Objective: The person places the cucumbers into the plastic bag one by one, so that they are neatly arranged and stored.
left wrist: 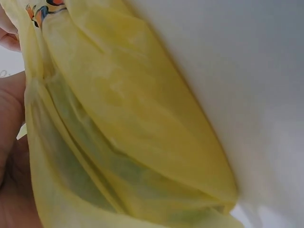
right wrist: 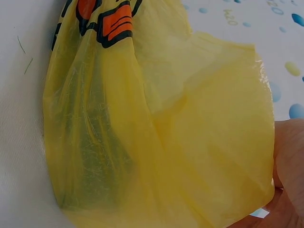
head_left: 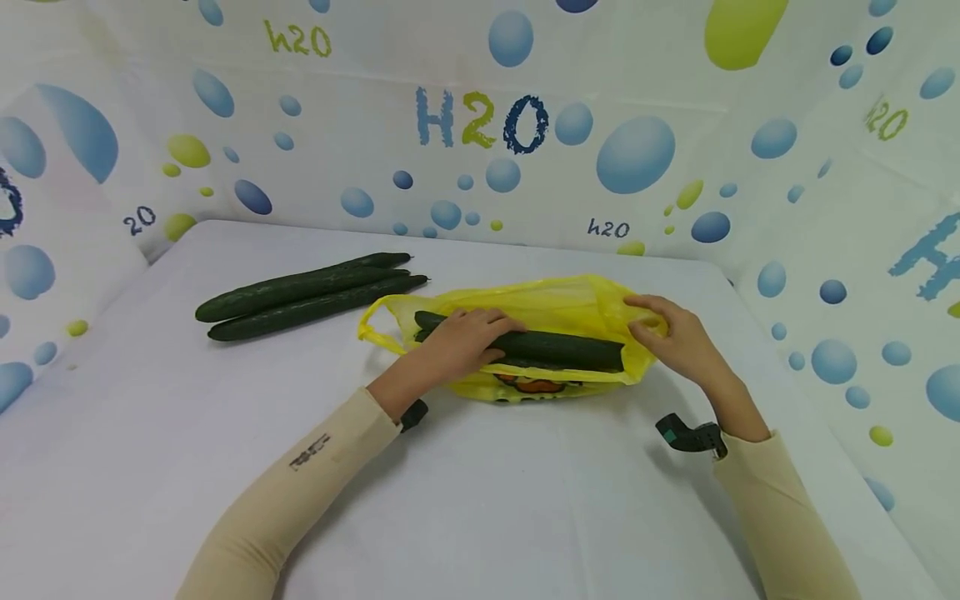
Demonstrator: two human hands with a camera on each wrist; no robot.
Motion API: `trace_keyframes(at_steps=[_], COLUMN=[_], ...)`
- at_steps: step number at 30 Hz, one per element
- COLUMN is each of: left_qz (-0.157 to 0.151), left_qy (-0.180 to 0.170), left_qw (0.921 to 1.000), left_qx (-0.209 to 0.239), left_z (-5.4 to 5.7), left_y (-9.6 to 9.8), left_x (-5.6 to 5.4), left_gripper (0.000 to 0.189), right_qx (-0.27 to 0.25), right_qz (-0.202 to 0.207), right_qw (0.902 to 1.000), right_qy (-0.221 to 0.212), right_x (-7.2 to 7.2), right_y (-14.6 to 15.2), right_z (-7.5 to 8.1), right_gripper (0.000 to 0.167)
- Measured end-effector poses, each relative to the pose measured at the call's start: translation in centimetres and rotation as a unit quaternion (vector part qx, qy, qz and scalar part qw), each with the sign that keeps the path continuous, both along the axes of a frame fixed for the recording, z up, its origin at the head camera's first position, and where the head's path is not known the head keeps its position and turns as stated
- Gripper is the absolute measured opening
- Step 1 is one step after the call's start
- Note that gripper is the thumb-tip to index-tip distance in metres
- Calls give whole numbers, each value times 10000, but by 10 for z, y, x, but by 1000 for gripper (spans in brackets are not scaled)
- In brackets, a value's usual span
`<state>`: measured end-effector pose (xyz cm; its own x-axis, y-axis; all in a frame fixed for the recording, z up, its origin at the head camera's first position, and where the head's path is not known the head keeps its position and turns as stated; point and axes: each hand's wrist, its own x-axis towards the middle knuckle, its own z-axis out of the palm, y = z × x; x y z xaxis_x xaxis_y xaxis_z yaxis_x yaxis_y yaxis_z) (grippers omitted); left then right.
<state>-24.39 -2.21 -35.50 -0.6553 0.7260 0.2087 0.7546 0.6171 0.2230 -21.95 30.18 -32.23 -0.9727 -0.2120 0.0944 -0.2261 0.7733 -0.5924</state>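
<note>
A yellow plastic bag (head_left: 547, 298) lies on its side in the middle of the table, its long opening facing up. Inside it a dark green cucumber (head_left: 566, 348) stretches sideways, with more green beside it. My left hand (head_left: 465, 337) grips this cucumber from above, its fingers bent over the far side. At the bag's right end my right hand (head_left: 682, 340) pinches the yellow film between thumb and fingers. Green shapes show through the thin bag (left wrist: 128, 95) in the left wrist view. The right wrist view shows the bag (right wrist: 190, 142) pulled taut towards the right hand.
Three long cucumbers (head_left: 300, 293) lie together on the white table (head_left: 480, 500), left of the bag and further back. A loop handle (head_left: 378, 333) of the bag points towards them. Behind the table hangs a white curtain (head_left: 375, 108) with coloured drops.
</note>
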Motion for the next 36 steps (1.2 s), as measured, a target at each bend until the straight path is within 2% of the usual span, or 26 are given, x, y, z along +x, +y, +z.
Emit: trace_keyframes(at_steps=[15,27,36], left_qz=[36,135,20], left_qy=[305,752,1282], left_qw=[9993,9962,9892], left_qx=[216,423,705], left_z=[-1,2,3], left_y=[-30,-56,-69], left_x=[-1,0,2], left_gripper=[41,39,32], right_qx=[-17,-38,-31], right_qz=[48,86,73], right_qw=[10000,9999,9999], right_qy=[-36,-65,-92], right_x=[1,1,2], right_y=[0,-1,-2], right_z=[-3,-1,0], right_gripper=[46,46,47])
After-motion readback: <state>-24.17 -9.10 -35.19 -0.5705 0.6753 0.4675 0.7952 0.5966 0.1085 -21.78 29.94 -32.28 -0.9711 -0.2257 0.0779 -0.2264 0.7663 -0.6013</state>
